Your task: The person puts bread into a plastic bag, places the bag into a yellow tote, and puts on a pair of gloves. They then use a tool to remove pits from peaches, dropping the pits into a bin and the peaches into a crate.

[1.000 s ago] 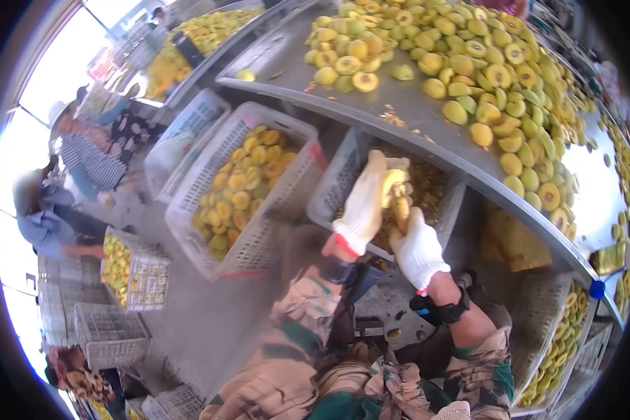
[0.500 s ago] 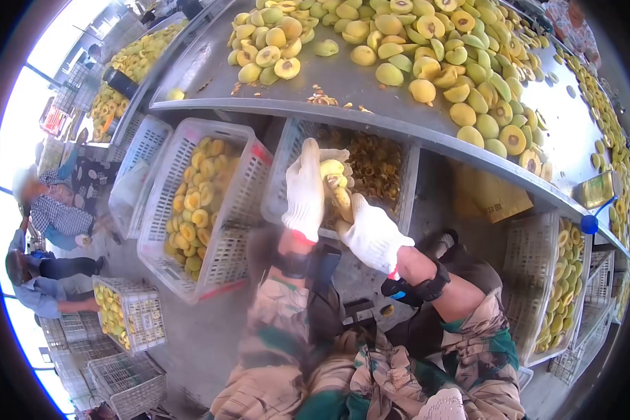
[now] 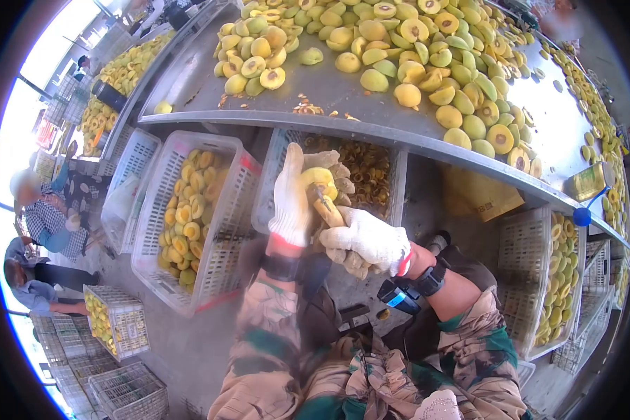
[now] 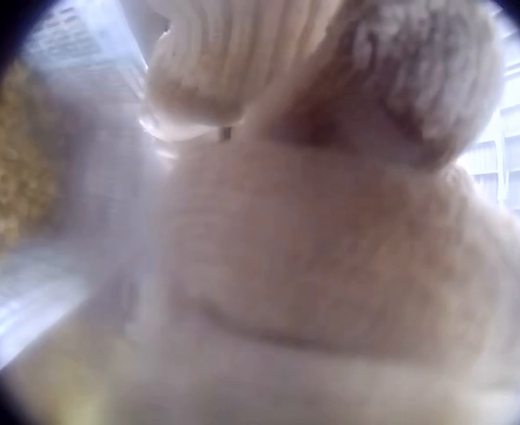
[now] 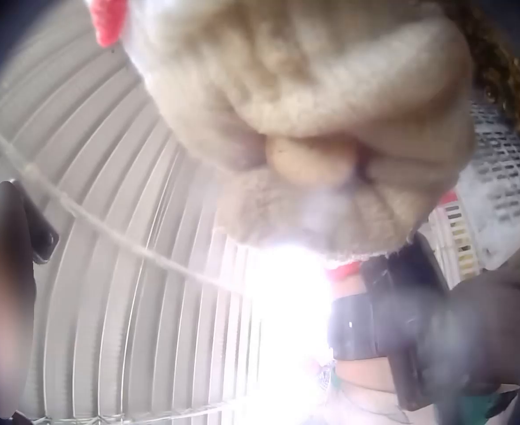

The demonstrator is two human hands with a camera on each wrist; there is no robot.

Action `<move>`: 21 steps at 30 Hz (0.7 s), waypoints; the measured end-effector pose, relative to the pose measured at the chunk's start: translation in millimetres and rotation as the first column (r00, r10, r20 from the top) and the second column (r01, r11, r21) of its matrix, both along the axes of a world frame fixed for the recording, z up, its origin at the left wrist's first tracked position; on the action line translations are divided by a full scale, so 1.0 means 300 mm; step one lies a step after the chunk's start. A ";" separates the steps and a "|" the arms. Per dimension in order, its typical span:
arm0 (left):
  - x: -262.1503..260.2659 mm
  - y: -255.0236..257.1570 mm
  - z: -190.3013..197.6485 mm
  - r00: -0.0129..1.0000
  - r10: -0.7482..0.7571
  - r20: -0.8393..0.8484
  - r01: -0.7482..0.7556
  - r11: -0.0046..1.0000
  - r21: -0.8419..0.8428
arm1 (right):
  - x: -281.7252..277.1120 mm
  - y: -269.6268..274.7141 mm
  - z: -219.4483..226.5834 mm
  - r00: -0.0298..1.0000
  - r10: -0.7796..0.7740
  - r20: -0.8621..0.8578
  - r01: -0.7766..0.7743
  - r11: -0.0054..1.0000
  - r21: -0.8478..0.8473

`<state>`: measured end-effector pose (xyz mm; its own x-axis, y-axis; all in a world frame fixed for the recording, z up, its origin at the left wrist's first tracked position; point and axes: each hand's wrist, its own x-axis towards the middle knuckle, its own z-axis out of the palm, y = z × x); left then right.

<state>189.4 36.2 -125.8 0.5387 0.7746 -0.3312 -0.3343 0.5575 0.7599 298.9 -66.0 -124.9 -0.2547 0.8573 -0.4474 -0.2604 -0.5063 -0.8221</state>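
My left hand (image 3: 294, 203), in a white knit glove, holds a yellow peach half (image 3: 318, 176) with the thumb upright beside it. My right hand (image 3: 367, 241), also gloved, grips a wooden-handled pitting tool (image 3: 329, 212), its metal end at the fruit's cut face. In the right wrist view the butt of the wooden handle (image 5: 313, 161) shows between the curled glove fingers (image 5: 348, 97). The left glove (image 4: 313, 248) fills most of the left wrist view, hiding the fruit there. Below both hands stands a crate (image 3: 397, 189) of brown pits and scraps.
A metal table (image 3: 210, 98) heaped with halved peaches (image 3: 406, 42) runs across the front, its edge just beyond my hands. A white crate of peach halves (image 3: 189, 210) stands left, another crate (image 3: 528, 245) right. A metal tin (image 3: 586, 182) sits at the table edge. People work at far left.
The head view has swung right, so the scene sits further left. The tool's metal end now shows at the peach half, and my right hand has turned, its curled fingers lower.
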 end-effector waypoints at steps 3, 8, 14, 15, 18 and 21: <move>0.009 0.037 0.000 0.997 -0.051 -0.066 0.052 0.998 0.018 | -0.007 0.005 0.035 0.963 -0.037 0.268 0.002 0.992 0.127; 0.030 0.054 0.028 0.985 -0.154 -0.079 0.144 0.983 -0.113 | 0.014 -0.005 -0.007 0.979 -0.002 -0.203 -0.014 0.997 -0.075; -0.021 0.108 -0.008 0.961 0.236 -0.142 -0.206 0.958 0.197 | 0.056 0.015 0.010 0.978 -0.095 0.184 0.089 0.995 0.037; -0.075 0.129 0.041 0.916 0.330 -0.226 -0.270 0.927 0.261 | 0.061 0.027 0.004 0.926 -0.097 0.364 0.104 0.995 0.003; -0.318 0.235 0.070 0.636 0.569 -0.522 -0.191 0.771 0.608 | 0.077 0.011 -0.044 0.918 -0.096 0.384 0.147 0.984 -0.105; -0.384 0.333 0.114 -0.152 0.774 -0.614 0.429 0.612 0.665 | 0.072 0.013 -0.062 0.909 -0.050 0.413 0.118 0.983 -0.140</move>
<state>74.3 136.1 -91.6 -0.0446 0.9447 0.3249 0.9666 -0.0414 0.2529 320.5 -62.3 -143.5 0.0479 0.7768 -0.6279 0.0314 -0.6295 -0.7764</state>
